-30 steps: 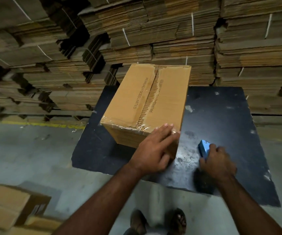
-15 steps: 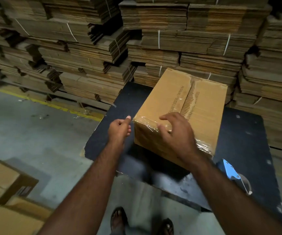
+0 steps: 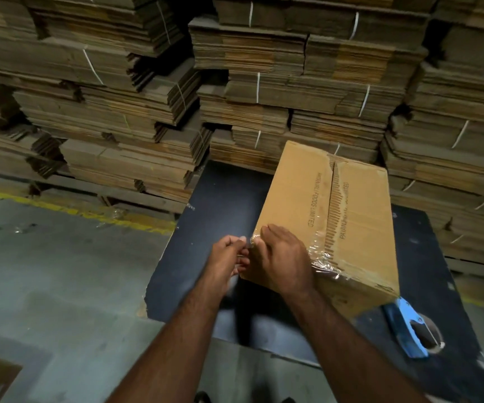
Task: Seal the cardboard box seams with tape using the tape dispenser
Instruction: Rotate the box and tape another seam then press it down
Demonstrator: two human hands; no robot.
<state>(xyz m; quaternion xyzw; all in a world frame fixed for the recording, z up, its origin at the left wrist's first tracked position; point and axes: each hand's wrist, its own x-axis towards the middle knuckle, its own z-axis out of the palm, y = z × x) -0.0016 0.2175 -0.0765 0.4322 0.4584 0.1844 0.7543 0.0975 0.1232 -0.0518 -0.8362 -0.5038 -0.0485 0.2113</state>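
Two hands, left hand [image 3: 229,254] and right hand [image 3: 281,257], gripping tan cardboard box's [image 3: 336,205] crinkly clear-taped corner.

Closed brown cardboard box [image 3: 326,212] lying flat on the dark tabletop [image 3: 220,199], printed flaps up, centre seam running away from the viewer; clear tape [image 3: 320,258] wrinkled across its near edge. Blue tape dispenser [image 3: 409,330] lies on the tabletop just beside the box's near right corner.

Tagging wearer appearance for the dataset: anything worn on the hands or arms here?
Nothing visible. Left hand and right hand are bare: no gloves, rings, watch or bands. Both forearms are bare to the frame edge; no sleeve shows.
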